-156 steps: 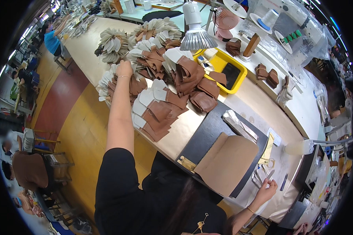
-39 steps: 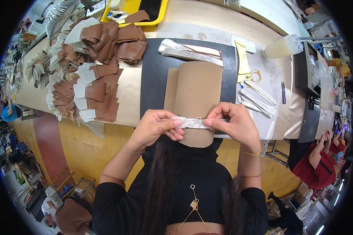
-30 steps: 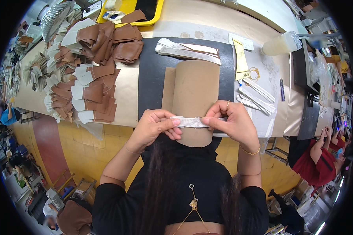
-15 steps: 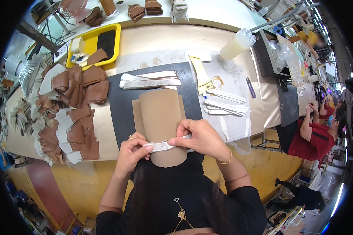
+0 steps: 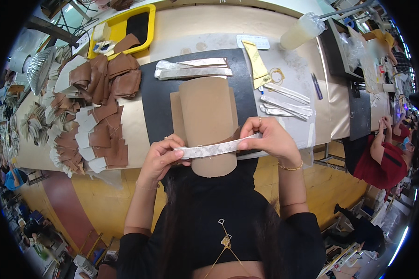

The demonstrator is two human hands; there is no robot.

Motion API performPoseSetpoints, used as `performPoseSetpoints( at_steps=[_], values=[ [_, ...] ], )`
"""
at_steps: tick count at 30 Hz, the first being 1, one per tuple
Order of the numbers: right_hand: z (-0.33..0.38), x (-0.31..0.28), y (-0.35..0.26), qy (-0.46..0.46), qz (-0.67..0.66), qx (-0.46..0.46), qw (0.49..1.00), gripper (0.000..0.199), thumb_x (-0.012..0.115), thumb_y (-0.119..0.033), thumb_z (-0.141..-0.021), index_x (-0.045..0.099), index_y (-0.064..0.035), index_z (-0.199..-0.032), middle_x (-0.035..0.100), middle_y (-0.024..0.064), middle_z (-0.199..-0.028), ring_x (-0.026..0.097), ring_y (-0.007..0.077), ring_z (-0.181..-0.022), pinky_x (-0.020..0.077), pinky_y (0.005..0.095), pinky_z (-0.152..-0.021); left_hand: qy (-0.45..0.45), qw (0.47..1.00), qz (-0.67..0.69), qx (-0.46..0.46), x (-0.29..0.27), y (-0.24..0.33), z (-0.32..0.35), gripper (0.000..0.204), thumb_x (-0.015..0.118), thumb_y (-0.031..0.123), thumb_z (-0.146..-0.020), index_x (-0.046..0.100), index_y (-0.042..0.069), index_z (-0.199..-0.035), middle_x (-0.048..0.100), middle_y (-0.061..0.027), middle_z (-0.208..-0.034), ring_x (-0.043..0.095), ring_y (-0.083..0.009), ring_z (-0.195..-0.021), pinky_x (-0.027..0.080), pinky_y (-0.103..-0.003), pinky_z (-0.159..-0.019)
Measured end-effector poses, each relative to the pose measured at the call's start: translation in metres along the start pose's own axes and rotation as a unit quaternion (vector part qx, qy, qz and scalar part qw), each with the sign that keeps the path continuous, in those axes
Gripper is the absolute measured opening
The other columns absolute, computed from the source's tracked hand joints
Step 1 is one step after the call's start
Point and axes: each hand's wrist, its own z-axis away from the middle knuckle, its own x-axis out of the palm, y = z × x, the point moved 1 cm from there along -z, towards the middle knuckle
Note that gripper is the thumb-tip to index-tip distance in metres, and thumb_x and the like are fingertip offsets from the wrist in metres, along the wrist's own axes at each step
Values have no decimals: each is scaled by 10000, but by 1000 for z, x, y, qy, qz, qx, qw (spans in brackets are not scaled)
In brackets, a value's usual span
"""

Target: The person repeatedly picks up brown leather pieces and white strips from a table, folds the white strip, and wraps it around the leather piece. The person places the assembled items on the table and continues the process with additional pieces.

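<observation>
A narrow leather strip (image 5: 212, 149), its whitish grey side towards me and some brown showing at its right part, stretches across the lower end of a curved tan board form (image 5: 207, 111). My left hand (image 5: 165, 157) pinches the strip's left end between thumb and fingers. At the other end, my right hand (image 5: 271, 138) grips it the same way. Beneath the form lies a black mat (image 5: 156, 118). Beyond the form rests a small stack of similar grey-white strips (image 5: 195, 70).
Piles of brown leather pieces (image 5: 104, 132) cover the left side, with a yellow tray (image 5: 151, 35) behind them. To the right lie white strips (image 5: 286, 106), a yellow patterned piece (image 5: 256, 65), a dark pen-like tool (image 5: 317, 86) and a cloudy plastic bottle (image 5: 298, 33). A co-worker in red (image 5: 388, 162) sits farther right.
My hands have drawn apart, and the strip that was gathered short between them now spans wider and straighter. The whole view has shifted, so the table sits higher and further right.
</observation>
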Motion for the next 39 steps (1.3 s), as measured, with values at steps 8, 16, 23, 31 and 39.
performPoseSetpoints(
  at_steps=[8,16,23,31,39],
  values=[
    [-6,-4,7,31,1,25,999,187,773,-123,-765,605,-42,-754,612,-4,-693,571,57,-631,468,198,-592,-6,1000,-11,1,-4,-4,-4,114,651,54,-848,639,-59,-837,505,-83,-935,613,-178,-798,600,-306,-704],
    [-15,-4,25,6,-112,73,991,224,765,-144,-795,577,-29,-755,618,22,-703,614,79,-627,514,202,-598,13,1000,-23,1,-3,-8,-5,101,646,32,-845,643,-69,-846,511,-96,-940,640,-199,-735,584,-297,-683],
    [-23,-1,42,-14,-130,65,989,222,776,-119,-781,573,-31,-757,614,15,-706,605,74,-620,513,199,-590,22,999,-30,5,-2,-11,-7,103,645,34,-841,641,-69,-838,503,-94,-944,638,-201,-717,577,-303,-663],
    [-21,2,73,16,-256,49,965,194,724,-146,-840,599,-11,-901,646,33,-730,613,77,-621,499,199,-578,9,1000,-18,14,-3,-13,-8,98,644,31,-837,638,-67,-840,499,-102,-955,636,-213,-714,582,-313,-660],
    [-22,3,82,23,-282,40,958,137,675,-114,-870,581,-25,-914,629,26,-711,601,72,-586,488,194,-539,18,999,-12,23,-1,-14,-9,98,652,36,-828,644,-60,-847,522,-113,-973,633,-228,-728,575,-323,-634]
  ],
)
